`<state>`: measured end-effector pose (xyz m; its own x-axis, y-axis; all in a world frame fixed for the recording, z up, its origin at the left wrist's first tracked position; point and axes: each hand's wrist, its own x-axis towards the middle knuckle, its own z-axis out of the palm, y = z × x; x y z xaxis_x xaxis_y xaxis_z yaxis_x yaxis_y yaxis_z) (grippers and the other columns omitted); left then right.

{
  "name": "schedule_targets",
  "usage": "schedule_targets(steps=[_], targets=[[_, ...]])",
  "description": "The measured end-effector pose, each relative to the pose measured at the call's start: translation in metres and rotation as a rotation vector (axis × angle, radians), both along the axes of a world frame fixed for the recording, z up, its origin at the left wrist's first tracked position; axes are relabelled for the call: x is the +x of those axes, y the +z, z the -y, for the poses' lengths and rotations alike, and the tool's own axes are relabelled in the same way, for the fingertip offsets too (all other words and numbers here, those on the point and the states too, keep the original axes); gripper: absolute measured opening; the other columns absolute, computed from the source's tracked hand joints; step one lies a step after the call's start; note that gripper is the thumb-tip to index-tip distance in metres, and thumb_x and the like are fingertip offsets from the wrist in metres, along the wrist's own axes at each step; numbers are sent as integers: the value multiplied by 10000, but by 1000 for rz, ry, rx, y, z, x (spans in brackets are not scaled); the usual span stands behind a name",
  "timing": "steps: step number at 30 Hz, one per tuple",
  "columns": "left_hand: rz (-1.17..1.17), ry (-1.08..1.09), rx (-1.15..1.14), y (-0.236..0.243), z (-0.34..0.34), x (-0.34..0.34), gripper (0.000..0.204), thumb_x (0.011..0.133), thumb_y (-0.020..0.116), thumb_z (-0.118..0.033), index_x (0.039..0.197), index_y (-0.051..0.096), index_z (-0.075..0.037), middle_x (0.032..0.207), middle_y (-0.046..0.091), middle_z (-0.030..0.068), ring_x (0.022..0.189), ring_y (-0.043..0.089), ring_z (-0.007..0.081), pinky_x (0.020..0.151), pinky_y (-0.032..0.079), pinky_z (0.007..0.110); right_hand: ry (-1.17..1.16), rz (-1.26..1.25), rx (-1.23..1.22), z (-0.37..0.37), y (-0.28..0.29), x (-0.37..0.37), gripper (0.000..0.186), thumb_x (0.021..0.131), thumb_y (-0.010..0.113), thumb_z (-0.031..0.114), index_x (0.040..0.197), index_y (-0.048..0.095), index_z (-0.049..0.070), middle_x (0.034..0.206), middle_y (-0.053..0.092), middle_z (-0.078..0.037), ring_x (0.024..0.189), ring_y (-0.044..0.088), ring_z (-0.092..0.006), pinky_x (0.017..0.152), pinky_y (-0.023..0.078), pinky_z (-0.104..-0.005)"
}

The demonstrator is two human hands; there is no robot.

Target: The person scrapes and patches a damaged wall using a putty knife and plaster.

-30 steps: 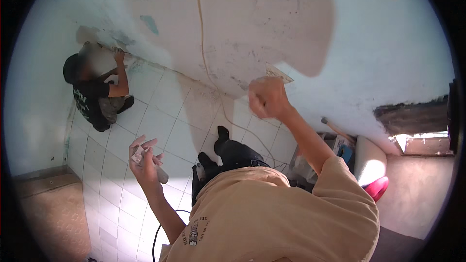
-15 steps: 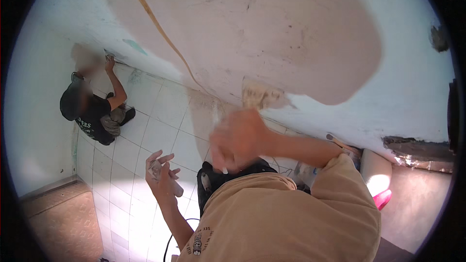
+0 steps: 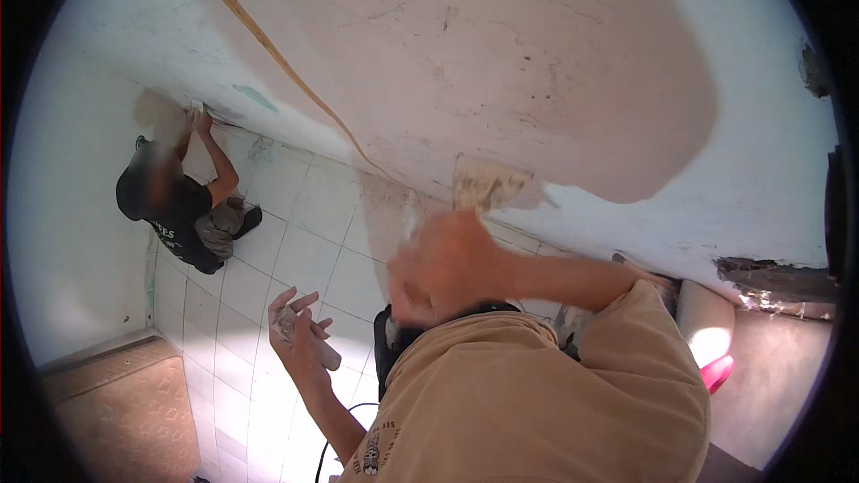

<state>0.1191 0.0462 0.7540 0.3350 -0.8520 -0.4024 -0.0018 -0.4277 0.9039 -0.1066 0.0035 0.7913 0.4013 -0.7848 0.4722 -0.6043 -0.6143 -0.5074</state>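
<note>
Scraper point(image 3: 490, 183), with a flat cream blade bearing dark marks, stands out in front of the person at the foot of the pale wall point(image 3: 599, 63); whether its edge touches the plaster cannot be told. The right hand point(image 3: 452, 264) is blurred and curled into a fist just below the blade, apparently clenched round the handle, which is hidden. Lower to the left, the left hand point(image 3: 302, 347) is half open, fingers spread and bent, cradling a grey rounded piece point(image 3: 328, 356) whose upper part the fingers cover. The beige shirt point(image 3: 537, 394) hides most of the legs and is cut off by the lower edge. Farther left, a co-worker point(image 3: 183, 224) crouches on the tiled floor point(image 3: 313, 201), both hands up near the wall, too small to read clearly.
</note>
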Motion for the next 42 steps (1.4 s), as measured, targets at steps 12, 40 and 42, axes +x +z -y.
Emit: schedule_targets(steps=[12, 40, 42], targets=[[27, 49, -19, 12, -16, 3, 308, 793, 496, -29, 1101, 503, -42, 942, 612, 114, 484, 427, 59, 645, 508, 291, -112, -100, 23, 22, -15, -16, 174, 607, 585, 213, 474, 509, 128, 419, 450, -62, 356, 424, -244, 352, 329, -333], [-10, -87, -132, 31, -9, -19, 318, 790, 496, -22, 1109, 487, -22, 944, 605, 127, 486, 435, 57, 606, 510, 279, -43, 109, -131, 12, 20, 11, 260, 624, 575, 165, 402, 462, 92, 371, 399, -94, 301, 359, -264, 323, 297, -324], [-31, -86, -135, 34, -11, -21, 321, 789, 498, -23, 1110, 486, -23, 944, 605, 128, 491, 436, 56, 604, 509, 277, -163, 52, -111, 35, -16, -8, 258, 617, 575, 168, 399, 458, 95, 372, 402, -97, 306, 368, -267, 328, 307, -329]])
